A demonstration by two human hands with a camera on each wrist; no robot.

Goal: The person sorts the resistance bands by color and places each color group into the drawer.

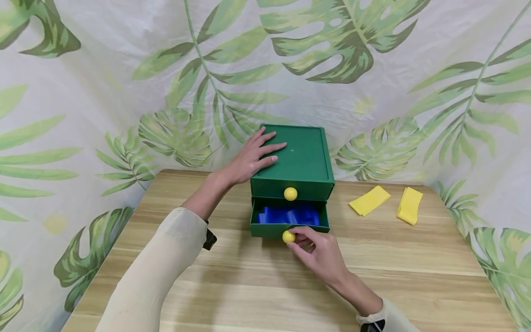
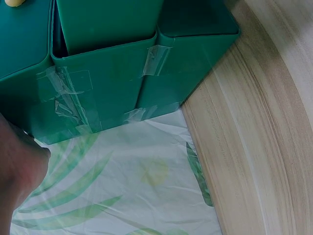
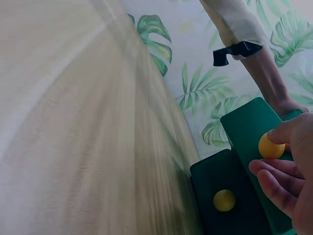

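A green drawer cabinet (image 1: 296, 154) stands against the back of the table. Its pulled-out drawer (image 1: 269, 229) holds blue strips (image 1: 286, 215) lying in a heap. My right hand (image 1: 321, 253) pinches the yellow knob (image 1: 288, 236) of that drawer between thumb and fingers; the right wrist view shows the same grip on the round knob (image 3: 270, 146). My left hand (image 1: 253, 157) rests on the cabinet's top at its left edge, fingers spread. In the left wrist view the drawer (image 2: 107, 24) juts out between the cabinet's upper and lower sections, with clear tape on the side.
Two folded yellow strips (image 1: 370, 201) (image 1: 410, 205) lie on the wooden table (image 1: 373, 258) to the right of the cabinet. Another yellow knob (image 1: 290, 193) is on the top drawer, and a further knob (image 3: 224, 200) on the lowest one. A leaf-patterned cloth (image 1: 124, 69) hangs behind.
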